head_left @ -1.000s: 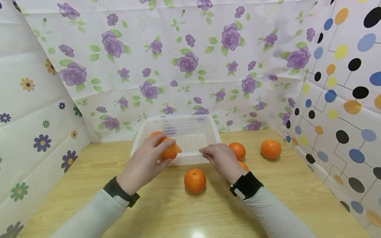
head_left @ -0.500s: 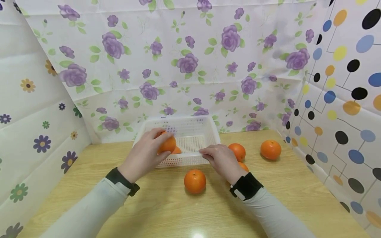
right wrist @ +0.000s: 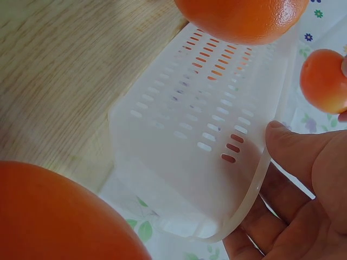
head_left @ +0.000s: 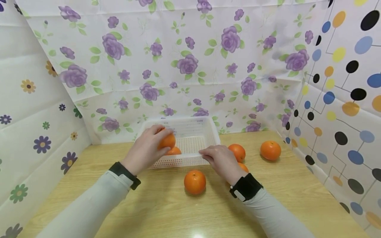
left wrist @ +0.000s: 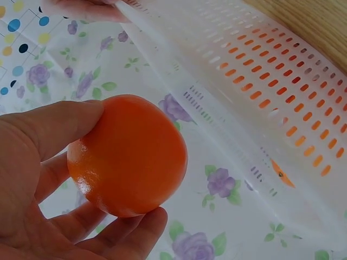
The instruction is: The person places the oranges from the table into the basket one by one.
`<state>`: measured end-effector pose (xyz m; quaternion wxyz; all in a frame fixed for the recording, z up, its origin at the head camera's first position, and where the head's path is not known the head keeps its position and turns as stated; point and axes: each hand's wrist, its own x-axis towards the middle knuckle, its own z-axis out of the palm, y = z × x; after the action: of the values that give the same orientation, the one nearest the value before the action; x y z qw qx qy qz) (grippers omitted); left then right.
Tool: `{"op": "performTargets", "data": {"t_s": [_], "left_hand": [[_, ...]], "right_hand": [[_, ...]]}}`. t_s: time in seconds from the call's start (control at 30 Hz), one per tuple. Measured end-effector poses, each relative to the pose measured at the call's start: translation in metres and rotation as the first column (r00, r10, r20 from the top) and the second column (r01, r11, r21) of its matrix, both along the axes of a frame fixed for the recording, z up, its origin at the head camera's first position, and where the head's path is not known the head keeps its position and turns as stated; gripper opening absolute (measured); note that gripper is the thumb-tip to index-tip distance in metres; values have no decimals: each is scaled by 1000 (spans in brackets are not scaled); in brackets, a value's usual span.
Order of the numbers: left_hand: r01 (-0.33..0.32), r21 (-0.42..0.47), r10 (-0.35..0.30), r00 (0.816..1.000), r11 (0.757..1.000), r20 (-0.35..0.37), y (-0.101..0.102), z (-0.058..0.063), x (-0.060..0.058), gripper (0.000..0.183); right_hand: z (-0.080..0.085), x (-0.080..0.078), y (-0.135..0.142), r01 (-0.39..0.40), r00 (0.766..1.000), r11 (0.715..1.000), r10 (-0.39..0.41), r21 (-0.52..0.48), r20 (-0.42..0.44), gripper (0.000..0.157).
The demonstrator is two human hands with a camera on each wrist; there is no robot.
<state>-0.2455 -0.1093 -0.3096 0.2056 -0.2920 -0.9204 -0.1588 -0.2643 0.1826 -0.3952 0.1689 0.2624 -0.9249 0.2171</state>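
Note:
My left hand grips an orange above the left part of a white perforated plastic basket. In the left wrist view, the thumb and fingers curl round that glossy orange, apart from the basket wall. Another orange lies inside the basket, below the held one; orange colour also shows through the wall's slots. My right hand pinches the basket's front rim near its right corner. The right wrist view shows the thumb on one side of the rim and the fingers on the other.
On the wooden table, an orange sits in front of the basket. To the right are an orange, one partly hidden by my right wrist, and another farther right. Flowered cloth hangs close behind the basket.
My left hand has moved slightly back and to the left with the orange, uncovering more of the orange inside the basket. The right hand stays on the rim.

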Motion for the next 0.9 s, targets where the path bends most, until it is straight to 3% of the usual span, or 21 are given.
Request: {"op": "performTargets", "data": {"t_s": [0.67, 0.9], "left_hand": [[-77, -57, 84, 987, 995, 136, 2, 10, -34, 54], [-92, -56, 100, 979, 994, 179, 1, 9, -46, 56]], "right_hand": [[0, 0, -1, 4, 1000, 1000, -4, 3, 8, 26], [-2, -1, 0, -14, 999, 1000, 14, 2, -47, 26]]}}
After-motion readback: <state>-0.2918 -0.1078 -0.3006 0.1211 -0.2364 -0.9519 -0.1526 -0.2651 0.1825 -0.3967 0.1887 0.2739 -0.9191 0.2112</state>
